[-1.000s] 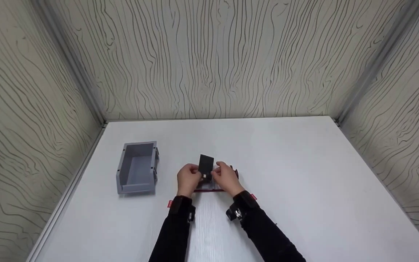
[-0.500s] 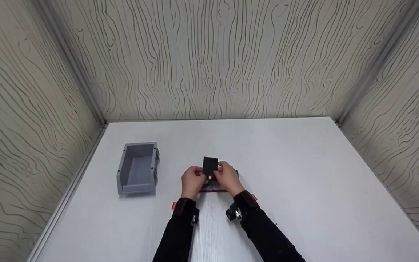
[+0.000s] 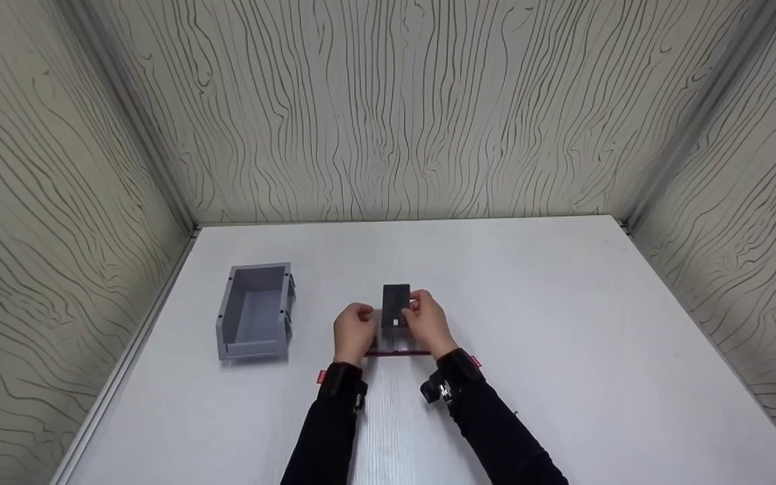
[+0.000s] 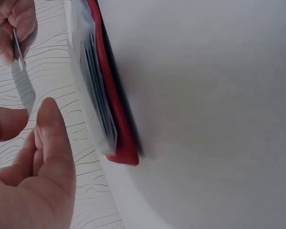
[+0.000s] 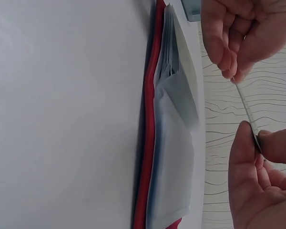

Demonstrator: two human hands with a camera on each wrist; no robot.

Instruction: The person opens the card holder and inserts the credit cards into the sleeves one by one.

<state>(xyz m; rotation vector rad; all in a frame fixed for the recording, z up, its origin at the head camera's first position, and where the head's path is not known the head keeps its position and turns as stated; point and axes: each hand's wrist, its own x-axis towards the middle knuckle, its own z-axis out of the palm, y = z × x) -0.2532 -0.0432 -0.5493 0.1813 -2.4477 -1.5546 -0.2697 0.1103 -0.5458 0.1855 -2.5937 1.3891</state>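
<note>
My right hand [image 3: 430,323] pinches a black card [image 3: 396,304] with a small white square near its lower end. Seen from the left wrist, the card is edge-on, its free end close to my left hand [image 4: 43,176]. There the left thumb and forefinger stand apart with a gap between them, and the head view has this hand just left of the card. Beneath both hands a card holder [image 5: 150,109] with a red edge and clear plastic sleeves lies spread on the table. Several cards or sleeves are stacked in its left half [image 4: 97,90]; the hands partly cover it in the head view.
A grey plastic bin [image 3: 252,348] stands on the white table [image 3: 563,303], left of the hands. Wood-grain patterned panels [image 3: 388,121] rise behind the table and at both sides.
The card has shifted right and turned more upright, held in the right hand. Both hands were at the card half a second ago; now the left fingers are apart from it.
</note>
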